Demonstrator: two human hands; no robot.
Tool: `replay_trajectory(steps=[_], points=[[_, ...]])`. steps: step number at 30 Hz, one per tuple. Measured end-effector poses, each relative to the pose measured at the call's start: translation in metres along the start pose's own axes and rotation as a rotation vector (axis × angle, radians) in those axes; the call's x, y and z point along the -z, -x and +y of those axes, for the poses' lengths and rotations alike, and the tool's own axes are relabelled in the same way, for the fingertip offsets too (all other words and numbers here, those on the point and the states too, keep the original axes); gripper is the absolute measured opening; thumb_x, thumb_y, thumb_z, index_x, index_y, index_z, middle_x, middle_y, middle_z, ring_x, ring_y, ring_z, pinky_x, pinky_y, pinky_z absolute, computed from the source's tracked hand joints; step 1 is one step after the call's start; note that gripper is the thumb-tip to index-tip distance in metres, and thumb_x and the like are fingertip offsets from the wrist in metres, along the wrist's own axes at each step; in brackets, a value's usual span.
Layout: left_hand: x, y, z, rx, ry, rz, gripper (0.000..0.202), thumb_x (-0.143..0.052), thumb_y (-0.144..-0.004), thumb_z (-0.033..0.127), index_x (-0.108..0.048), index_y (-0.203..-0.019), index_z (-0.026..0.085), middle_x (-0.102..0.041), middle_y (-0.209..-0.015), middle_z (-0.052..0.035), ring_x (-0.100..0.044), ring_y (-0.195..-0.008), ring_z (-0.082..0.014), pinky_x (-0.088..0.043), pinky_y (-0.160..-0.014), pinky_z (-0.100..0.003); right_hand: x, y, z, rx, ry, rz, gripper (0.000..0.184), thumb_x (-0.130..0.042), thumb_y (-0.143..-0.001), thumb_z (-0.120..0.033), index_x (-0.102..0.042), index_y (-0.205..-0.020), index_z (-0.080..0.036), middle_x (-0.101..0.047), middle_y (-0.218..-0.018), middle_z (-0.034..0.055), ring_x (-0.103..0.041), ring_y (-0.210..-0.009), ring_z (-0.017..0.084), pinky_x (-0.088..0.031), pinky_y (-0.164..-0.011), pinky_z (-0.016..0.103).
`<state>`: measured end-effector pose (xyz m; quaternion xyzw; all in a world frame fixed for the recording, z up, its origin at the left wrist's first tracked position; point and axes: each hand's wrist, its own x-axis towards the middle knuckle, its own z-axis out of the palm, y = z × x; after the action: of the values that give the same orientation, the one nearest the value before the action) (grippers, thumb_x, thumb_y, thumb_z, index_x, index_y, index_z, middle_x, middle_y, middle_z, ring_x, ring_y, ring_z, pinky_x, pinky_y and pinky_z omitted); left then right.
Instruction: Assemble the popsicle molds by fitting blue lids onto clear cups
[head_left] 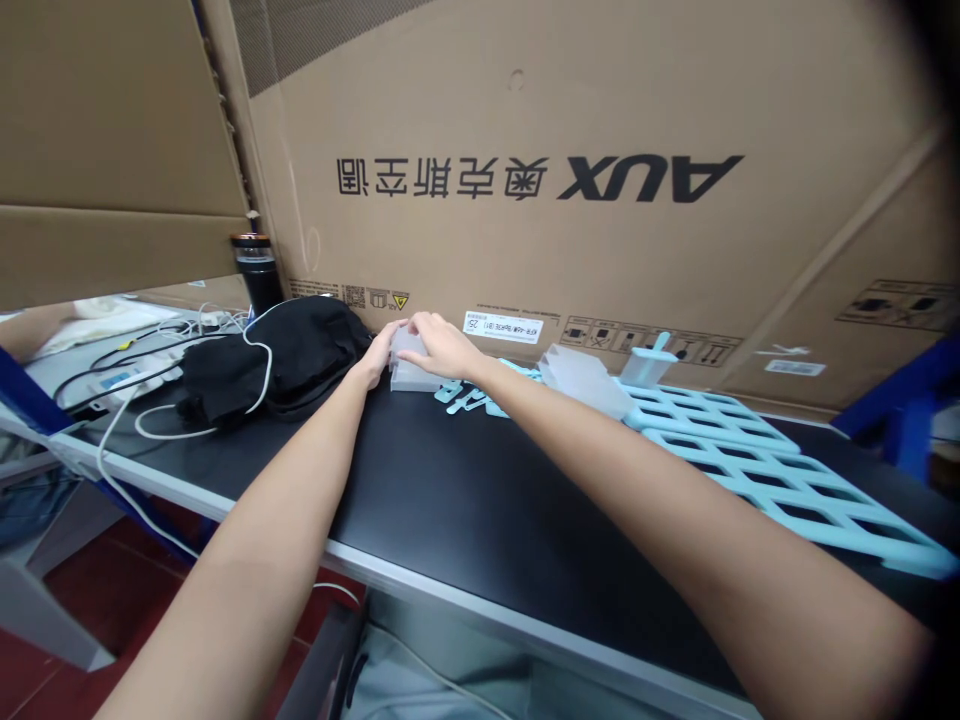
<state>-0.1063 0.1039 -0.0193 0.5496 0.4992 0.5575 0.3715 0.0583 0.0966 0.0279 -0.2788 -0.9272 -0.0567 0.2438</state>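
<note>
At the back of the black tabletop, both of my hands are on a translucent white plastic box (pixel 416 379). My left hand (pixel 381 354) is closed against its left side. My right hand (pixel 444 345) curls over its top and right side, thumb pointing left. The box appears to rest on the table; part of its top is hidden by my fingers. Just right of it lie several small light-blue plastic pieces (pixel 466 397), partly behind my right wrist. Beyond my right forearm are other translucent plastic pieces (pixel 585 378), either boxes or trays.
Light-blue lattice panels (pixel 810 490) lie at the right, with a translucent holder with a light-blue handle (pixel 646 366) behind them. A black bag (pixel 300 345), cables and a black bottle (pixel 259 275) stand left. A large cardboard box (pixel 540 250) walls the back. Another person's arm (pixel 37 330) shows far left.
</note>
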Motion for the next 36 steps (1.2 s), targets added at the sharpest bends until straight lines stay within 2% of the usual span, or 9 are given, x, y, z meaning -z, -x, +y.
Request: replay_trajectory(steps=[8, 13, 17, 23, 26, 28, 31, 33, 36], points=[[0.002, -0.005, -0.006, -0.040, -0.021, -0.054, 0.050, -0.052, -0.082, 0.034, -0.055, -0.131, 0.025, -0.061, -0.129, -0.0035, -0.053, -0.121, -0.0275, -0.043, -0.099, -0.038, -0.018, 0.004, 0.015, -0.089, -0.010, 0.022, 0.036, -0.048, -0.091, -0.050, -0.059, -0.111, -0.022, -0.057, -0.116, 0.0101, -0.047, -0.107, 0.028, -0.042, -0.088, 0.044], [0.003, -0.011, -0.011, -0.050, -0.043, -0.026, 0.047, -0.047, -0.080, 0.027, -0.058, -0.126, 0.026, -0.055, -0.136, -0.0015, -0.053, -0.119, -0.0250, -0.046, -0.096, -0.037, -0.008, 0.006, 0.012, -0.123, 0.016, -0.019, 0.039, -0.041, -0.094, -0.044, -0.057, -0.124, -0.025, -0.050, -0.125, 0.0122, -0.046, -0.113, 0.031, -0.041, -0.092, 0.048], [0.001, -0.012, -0.013, -0.031, -0.058, -0.002, 0.045, -0.045, -0.079, 0.026, -0.060, -0.122, 0.026, -0.056, -0.134, -0.0020, -0.055, -0.114, -0.0244, -0.048, -0.091, -0.035, 0.038, 0.022, 0.030, -0.215, 0.097, 0.199, 0.045, -0.040, -0.093, -0.042, -0.049, -0.127, -0.015, -0.048, -0.123, 0.0180, -0.045, -0.118, 0.031, -0.038, -0.099, 0.047], [0.000, -0.010, -0.012, -0.026, -0.045, 0.014, 0.042, -0.047, -0.078, 0.026, -0.062, -0.116, 0.026, -0.059, -0.128, -0.0025, -0.054, -0.114, -0.0252, -0.048, -0.091, -0.036, 0.123, 0.122, 0.096, -0.769, 0.400, 0.496, 0.043, -0.048, -0.083, -0.030, -0.047, -0.120, -0.007, -0.044, -0.124, 0.0235, -0.039, -0.124, 0.034, -0.036, -0.098, 0.049], [0.001, -0.009, -0.011, -0.037, -0.038, 0.020, 0.040, -0.048, -0.077, 0.027, -0.064, -0.114, 0.027, -0.058, -0.128, -0.0020, -0.053, -0.115, -0.0256, -0.047, -0.092, -0.036, 0.138, 0.187, 0.125, -1.060, 0.375, 0.466, 0.057, -0.055, -0.078, -0.037, -0.044, -0.125, -0.007, -0.042, -0.131, 0.0253, -0.040, -0.127, 0.035, -0.038, -0.099, 0.047], [0.001, -0.008, -0.010, -0.042, -0.038, 0.022, 0.040, -0.048, -0.077, 0.027, -0.065, -0.113, 0.027, -0.060, -0.125, -0.0028, -0.054, -0.113, -0.0255, -0.047, -0.092, -0.037, 0.138, 0.221, 0.138, -1.189, 0.284, 0.343, 0.060, -0.054, -0.080, -0.044, -0.046, -0.124, -0.005, -0.047, -0.129, 0.0269, -0.043, -0.127, 0.035, -0.040, -0.099, 0.044], [0.001, -0.006, -0.008, -0.041, -0.049, 0.031, 0.042, -0.047, -0.077, 0.027, -0.064, -0.115, 0.026, -0.061, -0.121, -0.0041, -0.055, -0.110, -0.0254, -0.047, -0.092, -0.038, 0.132, 0.247, 0.151, -1.205, 0.193, 0.191, 0.039, -0.052, -0.081, -0.049, -0.063, -0.096, -0.014, -0.065, -0.101, 0.0197, -0.058, -0.110, 0.034, -0.046, -0.091, 0.043], [0.001, -0.004, -0.006, -0.038, -0.059, 0.038, 0.042, -0.047, -0.077, 0.027, -0.064, -0.116, 0.025, -0.061, -0.123, -0.0042, -0.055, -0.110, -0.0253, -0.047, -0.092, -0.037, 0.126, 0.251, 0.156, -1.173, 0.179, 0.137, 0.030, -0.052, -0.082, -0.047, -0.064, -0.079, -0.020, -0.068, -0.089, 0.0154, -0.062, -0.102, 0.033, -0.047, -0.089, 0.044], [0.000, -0.003, -0.005, -0.034, -0.085, 0.054, 0.043, -0.047, -0.078, 0.027, -0.064, -0.117, 0.026, -0.059, -0.126, -0.0030, -0.055, -0.111, -0.0248, -0.047, -0.091, -0.036, 0.118, 0.246, 0.164, -1.136, 0.205, 0.075, 0.032, -0.052, -0.082, -0.046, -0.066, -0.078, -0.017, -0.070, -0.092, 0.0157, -0.063, -0.103, 0.033, -0.047, -0.088, 0.043]])
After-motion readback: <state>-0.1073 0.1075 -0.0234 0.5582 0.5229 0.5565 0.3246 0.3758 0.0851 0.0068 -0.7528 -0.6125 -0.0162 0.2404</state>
